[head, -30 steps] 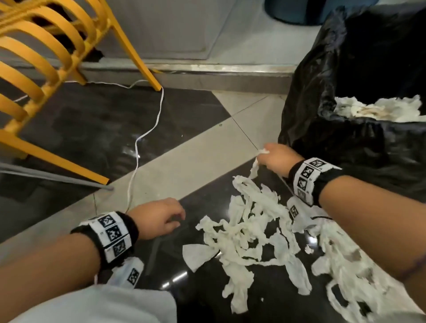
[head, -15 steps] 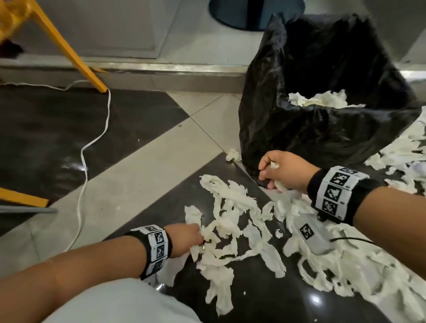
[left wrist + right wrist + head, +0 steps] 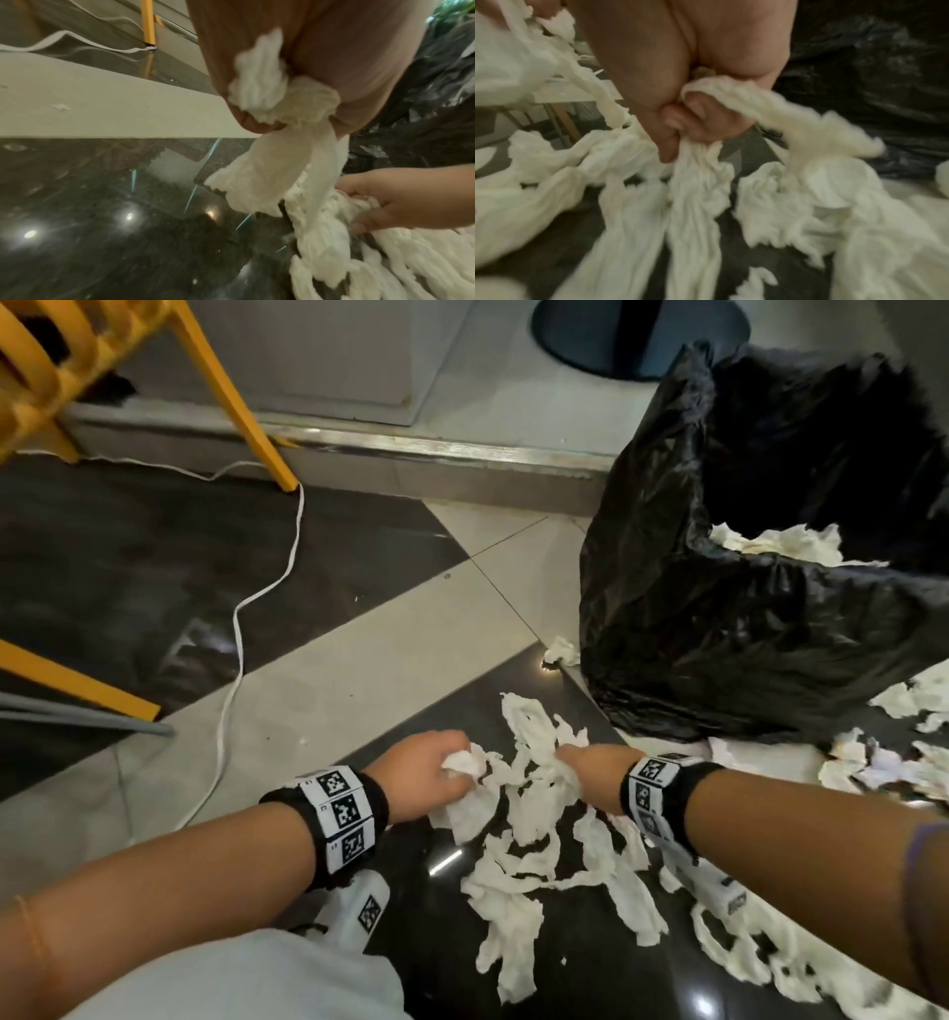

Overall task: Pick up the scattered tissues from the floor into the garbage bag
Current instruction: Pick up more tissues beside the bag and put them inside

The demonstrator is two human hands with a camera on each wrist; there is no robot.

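White torn tissues lie strewn over the dark glossy floor tile in front of me. My left hand grips a wad of tissue with a strip hanging from the fist. My right hand clutches a bunch of tissue strips in the same heap, close beside the left hand. The black garbage bag stands open at the right, behind the hands, with tissues inside it.
More tissues lie right of the bag, and a small scrap at its left foot. A yellow chair stands at the far left, with a white cable trailing over the floor. A metal threshold runs behind.
Both hands have moved into the tissue heap and closed on tissue. The right hand came down and left from beside the bag; the left hand moved right into the pile.
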